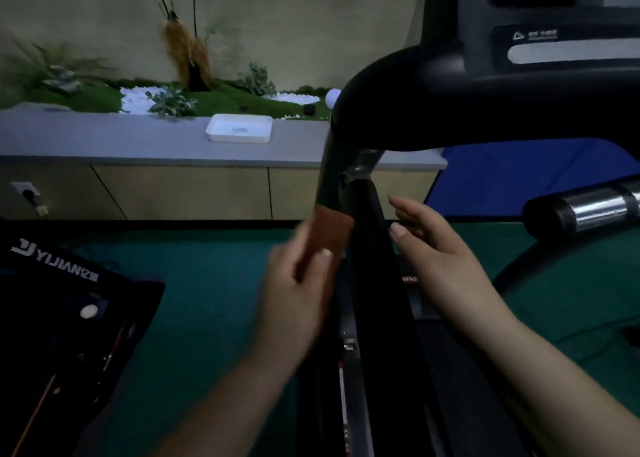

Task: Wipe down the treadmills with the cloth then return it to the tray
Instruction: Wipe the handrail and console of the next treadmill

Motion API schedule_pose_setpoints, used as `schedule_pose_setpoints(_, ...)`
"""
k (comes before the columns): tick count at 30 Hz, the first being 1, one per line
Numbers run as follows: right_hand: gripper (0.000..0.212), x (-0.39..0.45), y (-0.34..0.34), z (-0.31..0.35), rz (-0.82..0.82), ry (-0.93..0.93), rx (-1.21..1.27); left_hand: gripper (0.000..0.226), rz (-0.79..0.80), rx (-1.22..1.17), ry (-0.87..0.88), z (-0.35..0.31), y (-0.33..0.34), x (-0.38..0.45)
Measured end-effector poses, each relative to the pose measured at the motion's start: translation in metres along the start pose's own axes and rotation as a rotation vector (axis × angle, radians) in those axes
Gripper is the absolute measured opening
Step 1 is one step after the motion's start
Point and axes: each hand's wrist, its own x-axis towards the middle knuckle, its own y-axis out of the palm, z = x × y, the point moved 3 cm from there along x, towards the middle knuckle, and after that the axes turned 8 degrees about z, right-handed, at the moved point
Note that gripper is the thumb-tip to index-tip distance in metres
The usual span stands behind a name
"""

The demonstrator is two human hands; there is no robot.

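Note:
A black treadmill upright post [377,283] slants up the middle of the view to the dark console arm [398,99]. My left hand [294,290] grips a folded brown cloth [332,231] and holds it against the post's left side. The hand is blurred. On the right side of the post my right hand [436,252] has its fingers straight and relaxed, the fingertips near or touching the post. A white tray [239,129] sits on the grey counter beyond.
A second treadmill's black base with white lettering [55,304] lies at lower left on the green floor. A chrome-and-black handlebar [585,210] juts in from the right. Plants and white pebbles line the grey counter [104,137].

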Motion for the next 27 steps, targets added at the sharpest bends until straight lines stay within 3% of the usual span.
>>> schedule_pose_setpoints(4, 0.037, 0.003, 0.013, -0.007, -0.002, 0.075, 0.014, 0.039, -0.030, -0.176, -0.052, 0.020, 0.043, -0.004)
schedule_pose_setpoints(9, 0.039, 0.005, 0.019, -0.006, -0.028, 0.080, -0.019, 0.037, -0.071, -0.206, -0.019, 0.021, 0.044, 0.043)
schedule_pose_setpoints(14, 0.038, 0.005, 0.020, -0.004, -0.034, 0.120, -0.013, 0.041, -0.144, -0.304, 0.040, 0.014, 0.045, -0.012)
schedule_pose_setpoints(17, 0.037, 0.008, 0.021, -0.002, -0.037, 0.126, 0.007, 0.026, -0.149, -0.258, 0.021, 0.017, 0.043, 0.030)
schedule_pose_setpoints(19, 0.037, 0.010, 0.020, -0.001, -0.032, 0.134, -0.014, 0.028, -0.093, -0.266, 0.003, 0.015, 0.040, 0.065)
schedule_pose_setpoints(24, 0.037, 0.015, 0.021, 0.001, -0.017, 0.158, -0.017, 0.025, -0.167, -0.305, 0.086, 0.019, 0.045, 0.014)
schedule_pose_setpoints(27, 0.036, 0.018, 0.023, -0.002, -0.008, 0.203, 0.091, 0.028, -0.157, -0.277, 0.066, 0.025, 0.047, 0.043)
